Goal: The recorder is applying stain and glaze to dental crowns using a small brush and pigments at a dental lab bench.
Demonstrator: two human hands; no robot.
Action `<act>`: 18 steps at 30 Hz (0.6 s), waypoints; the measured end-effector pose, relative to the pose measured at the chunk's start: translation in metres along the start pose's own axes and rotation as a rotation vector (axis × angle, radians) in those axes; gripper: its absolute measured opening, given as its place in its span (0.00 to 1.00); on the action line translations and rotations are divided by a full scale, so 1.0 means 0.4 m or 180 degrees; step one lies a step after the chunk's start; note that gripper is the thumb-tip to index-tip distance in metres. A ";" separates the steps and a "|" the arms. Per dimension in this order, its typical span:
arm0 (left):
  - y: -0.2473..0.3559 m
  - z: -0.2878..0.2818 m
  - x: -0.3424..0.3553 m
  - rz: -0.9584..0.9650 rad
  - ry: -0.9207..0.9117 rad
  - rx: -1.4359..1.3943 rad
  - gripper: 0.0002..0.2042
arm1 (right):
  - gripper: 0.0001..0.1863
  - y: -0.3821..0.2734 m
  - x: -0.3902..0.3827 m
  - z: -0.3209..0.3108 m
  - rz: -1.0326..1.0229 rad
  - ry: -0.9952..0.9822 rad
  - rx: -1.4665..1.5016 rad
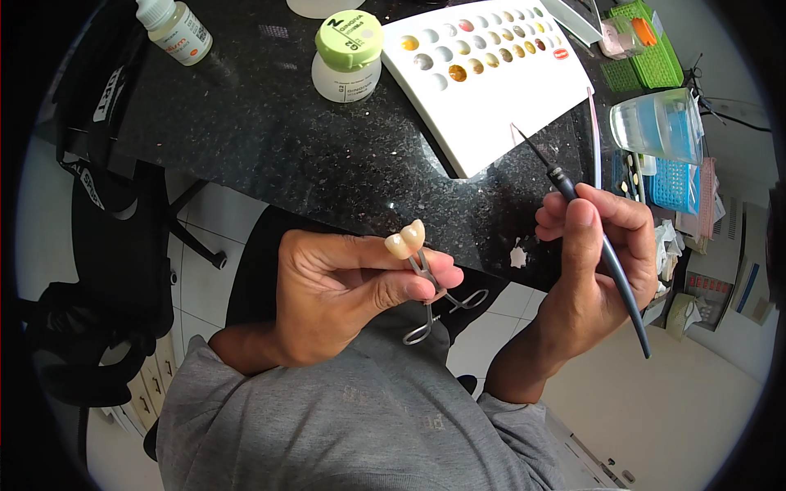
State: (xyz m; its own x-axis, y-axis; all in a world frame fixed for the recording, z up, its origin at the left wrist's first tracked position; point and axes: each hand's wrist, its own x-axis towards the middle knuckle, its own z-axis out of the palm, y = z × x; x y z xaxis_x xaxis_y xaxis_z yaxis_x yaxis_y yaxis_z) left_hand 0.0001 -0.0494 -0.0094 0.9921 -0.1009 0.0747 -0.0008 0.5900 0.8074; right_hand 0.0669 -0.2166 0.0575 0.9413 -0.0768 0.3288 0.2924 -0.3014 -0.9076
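My left hand (pixel 344 286) is closed around a small scissor-handled metal clamp (pixel 422 274), whose ring handles hang below my fingers. Two joined cream-coloured dental crowns (pixel 406 238) sit at the clamp's upper tip. Between thumb and fingers, my right hand (pixel 602 254) grips a fine dark-handled brush (pixel 616 277) like a pen. The brush's thin tip points up and left, over the lower part of a white palette (pixel 491 106). Rows of round wells in that palette hold white, yellow, brown and pink pastes. The brush and the crowns are well apart.
A green-lidded jar (pixel 348 61) and a dropper bottle (pixel 176 33) stand on the speckled black counter (pixel 270 123). To the right are a water cup (pixel 655 127), green baskets (pixel 647 49) and a blue basket (pixel 675 188). A black chair (pixel 98 270) is at left.
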 end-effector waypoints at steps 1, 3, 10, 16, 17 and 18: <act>0.001 0.007 -0.002 -0.0037 0.0155 -0.0087 0.12 | 0.07 0.002 0.000 -0.003 -0.0096 0.0011 0.0195; 0.010 0.019 -0.001 -0.0080 0.0360 -0.0163 0.11 | 0.09 0.000 -0.006 -0.007 -0.0325 0.0087 0.0290; 0.037 0.031 0.014 -0.0600 0.0360 -0.0405 0.09 | 0.14 0.038 -0.050 -0.037 -0.1952 -0.1445 0.0502; 0.028 0.027 0.013 -0.0385 0.0325 -0.0406 0.10 | 0.12 0.056 -0.078 0.009 -0.1901 -0.1067 0.0786; 0.027 0.026 0.013 -0.0353 0.0297 -0.0372 0.10 | 0.12 0.057 -0.076 0.010 -0.1902 -0.1062 0.0796; 0.028 0.028 0.013 -0.0353 0.0298 -0.0362 0.10 | 0.12 0.058 -0.074 0.010 -0.1934 -0.1097 0.0757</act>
State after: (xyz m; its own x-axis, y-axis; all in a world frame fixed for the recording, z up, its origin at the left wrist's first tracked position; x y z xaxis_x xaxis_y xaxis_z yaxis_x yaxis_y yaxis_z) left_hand 0.0039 -0.0523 0.0065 0.9927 -0.0985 -0.0702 0.1183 0.6667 0.7359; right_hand 0.0463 -0.2173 0.0257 0.5899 0.3528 0.7263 0.7709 0.0215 -0.6366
